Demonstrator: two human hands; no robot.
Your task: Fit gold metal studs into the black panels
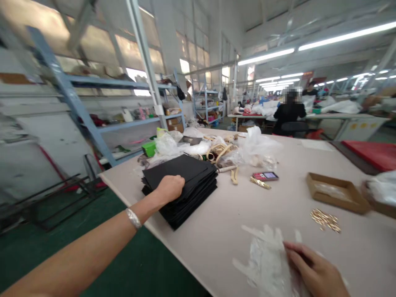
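My left hand [170, 187], with a silver bracelet at the wrist, is closed at the near edge of a stack of black sheets [188, 165]. Its fingers curl over the upper sheets, and the fingertips are partly hidden. The stack's layers are slightly uneven. At the lower right, my right hand [315, 264] pinches the edge of a translucent plastic bag [267, 260] with strip-like ends spread on the table. Beyond that hand lies a small pile of gold-coloured metal pieces [325, 220].
On the table [216, 231] are a red phone [265, 176], a gold-wrapped item [260, 183] and an open cardboard box [337, 192]. Plastic bags [256, 144] and beige strips crowd the back. Blue shelving [123, 123] stands left; a person [290, 111] sits farther off.
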